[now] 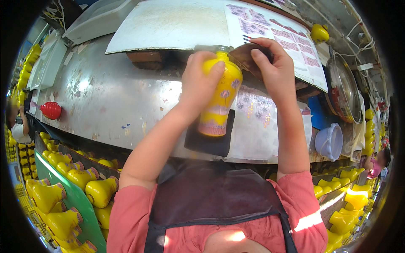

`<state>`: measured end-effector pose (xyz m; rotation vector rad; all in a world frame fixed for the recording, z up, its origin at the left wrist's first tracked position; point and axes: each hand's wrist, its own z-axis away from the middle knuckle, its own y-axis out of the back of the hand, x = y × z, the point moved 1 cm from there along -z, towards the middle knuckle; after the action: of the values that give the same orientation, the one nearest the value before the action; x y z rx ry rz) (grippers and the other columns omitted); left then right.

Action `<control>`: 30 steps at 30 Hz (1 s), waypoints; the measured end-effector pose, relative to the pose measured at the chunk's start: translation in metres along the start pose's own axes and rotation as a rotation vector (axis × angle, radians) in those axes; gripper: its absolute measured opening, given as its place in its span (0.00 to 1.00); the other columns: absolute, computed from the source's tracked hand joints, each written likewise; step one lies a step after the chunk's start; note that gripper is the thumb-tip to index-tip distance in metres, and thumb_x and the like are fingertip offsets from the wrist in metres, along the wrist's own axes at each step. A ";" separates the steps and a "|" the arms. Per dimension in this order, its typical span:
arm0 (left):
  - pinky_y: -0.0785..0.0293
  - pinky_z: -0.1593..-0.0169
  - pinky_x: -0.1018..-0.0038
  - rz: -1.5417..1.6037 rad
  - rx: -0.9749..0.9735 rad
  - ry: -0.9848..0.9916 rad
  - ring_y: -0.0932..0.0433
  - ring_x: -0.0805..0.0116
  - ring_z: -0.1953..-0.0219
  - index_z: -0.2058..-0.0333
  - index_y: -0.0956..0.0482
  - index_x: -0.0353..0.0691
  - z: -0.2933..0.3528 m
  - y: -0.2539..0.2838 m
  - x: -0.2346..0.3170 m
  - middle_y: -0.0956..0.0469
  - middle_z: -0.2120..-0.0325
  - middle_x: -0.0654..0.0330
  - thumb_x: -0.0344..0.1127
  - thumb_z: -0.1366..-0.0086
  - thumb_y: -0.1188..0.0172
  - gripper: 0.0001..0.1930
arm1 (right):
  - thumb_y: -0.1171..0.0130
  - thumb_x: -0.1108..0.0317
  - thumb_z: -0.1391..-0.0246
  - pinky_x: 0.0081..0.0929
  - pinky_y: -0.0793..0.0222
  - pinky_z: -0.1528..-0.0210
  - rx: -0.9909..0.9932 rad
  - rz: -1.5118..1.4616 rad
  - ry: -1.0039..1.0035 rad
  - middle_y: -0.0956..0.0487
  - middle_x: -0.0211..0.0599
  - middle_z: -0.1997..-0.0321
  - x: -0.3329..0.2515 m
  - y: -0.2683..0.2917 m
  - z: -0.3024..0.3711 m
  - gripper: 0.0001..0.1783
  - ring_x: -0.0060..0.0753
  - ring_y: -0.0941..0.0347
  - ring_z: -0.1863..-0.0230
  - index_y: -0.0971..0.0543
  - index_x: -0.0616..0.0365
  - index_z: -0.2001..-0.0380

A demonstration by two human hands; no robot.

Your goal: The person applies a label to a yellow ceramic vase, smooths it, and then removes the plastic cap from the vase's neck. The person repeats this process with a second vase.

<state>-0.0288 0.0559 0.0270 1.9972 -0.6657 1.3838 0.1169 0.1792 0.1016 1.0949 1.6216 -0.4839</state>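
A glossy yellow vase [222,97] with purple flower patterns and a pinkish patterned base stands slightly tilted on a black pad [196,141]. My left hand [197,80] is closed around its shoulder from the left, thumb on the front. Close to the vase's neck on the other side, my right hand [276,69] pinches a thin brown flat piece [248,57], perhaps a scraper. Whether its edge touches the vase I cannot tell. Right of the vase lies a pale sheet [253,135] bearing flower decals. A greyish object [206,48] shows behind the neck, partly hidden.
A raised white board [168,25] with printed decal sheets [291,42] spans the far side. A red ribbed container [51,110] sits left on the metal table [101,101]; a lavender bucket [329,142] hangs right. Racks of yellow vases [101,192] flank me. Other people appear at both rims.
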 end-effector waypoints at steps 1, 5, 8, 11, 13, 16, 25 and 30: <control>0.27 0.44 0.65 0.026 -0.018 0.019 0.23 0.57 0.49 0.48 0.24 0.36 -0.001 -0.001 -0.003 0.24 0.52 0.52 0.43 0.29 0.41 0.18 | 0.39 0.69 0.37 0.22 0.24 0.61 -0.007 -0.088 -0.106 0.17 0.27 0.66 0.002 0.004 0.002 0.09 0.19 0.21 0.64 0.16 0.61 0.57; 0.26 0.48 0.77 0.200 -0.066 0.042 0.23 0.75 0.55 0.48 0.25 0.37 0.000 0.002 -0.012 0.22 0.56 0.61 0.40 0.21 0.52 0.14 | 0.41 0.62 0.34 0.18 0.30 0.68 -0.094 -0.109 -0.304 0.20 0.26 0.69 0.009 0.009 0.020 0.13 0.14 0.27 0.70 0.18 0.61 0.57; 0.25 0.48 0.77 0.413 -0.075 0.133 0.23 0.75 0.55 0.49 0.25 0.37 0.004 0.003 -0.007 0.21 0.56 0.61 0.38 0.20 0.55 0.14 | 0.41 0.57 0.33 0.22 0.28 0.66 -0.115 0.125 -0.386 0.19 0.32 0.71 0.014 0.000 0.037 0.19 0.15 0.26 0.73 0.18 0.64 0.51; 0.25 0.46 0.75 0.533 -0.059 0.196 0.22 0.74 0.53 0.49 0.24 0.37 0.010 0.005 0.003 0.21 0.54 0.60 0.36 0.20 0.57 0.14 | 0.44 0.56 0.30 0.22 0.29 0.48 -0.289 0.172 -0.363 0.17 0.37 0.49 0.015 -0.008 0.048 0.26 0.22 0.25 0.53 0.23 0.64 0.39; 0.27 0.44 0.74 0.575 -0.045 0.175 0.24 0.73 0.51 0.50 0.24 0.36 0.018 0.009 0.010 0.22 0.52 0.59 0.35 0.21 0.56 0.14 | 0.43 0.57 0.31 0.23 0.29 0.45 -0.301 0.143 -0.384 0.17 0.37 0.45 0.013 -0.005 0.055 0.27 0.23 0.25 0.49 0.24 0.63 0.36; 0.31 0.40 0.72 0.578 -0.044 0.042 0.27 0.71 0.48 0.51 0.22 0.36 0.028 0.016 0.016 0.25 0.49 0.58 0.33 0.23 0.54 0.13 | 0.42 0.57 0.32 0.24 0.30 0.42 -0.307 0.140 -0.310 0.18 0.38 0.41 0.009 0.001 0.065 0.29 0.25 0.25 0.44 0.25 0.62 0.34; 0.34 0.34 0.68 0.715 -0.099 -0.060 0.28 0.64 0.40 0.50 0.23 0.36 0.052 0.027 0.035 0.27 0.39 0.54 0.32 0.25 0.54 0.13 | 0.37 0.58 0.35 0.21 0.29 0.43 -0.334 0.055 -0.207 0.20 0.37 0.38 0.005 0.008 0.082 0.33 0.21 0.25 0.46 0.28 0.61 0.31; 0.34 0.31 0.65 0.671 -0.134 -0.067 0.28 0.61 0.37 0.50 0.24 0.36 0.060 0.035 0.043 0.29 0.36 0.48 0.30 0.25 0.58 0.14 | 0.34 0.60 0.37 0.16 0.32 0.57 -0.331 0.027 -0.171 0.21 0.30 0.52 0.001 0.008 0.087 0.34 0.13 0.29 0.61 0.27 0.58 0.31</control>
<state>-0.0006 -0.0142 0.0585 1.7881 -1.5150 1.5782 0.1706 0.1168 0.0725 0.8037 1.4711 -0.2701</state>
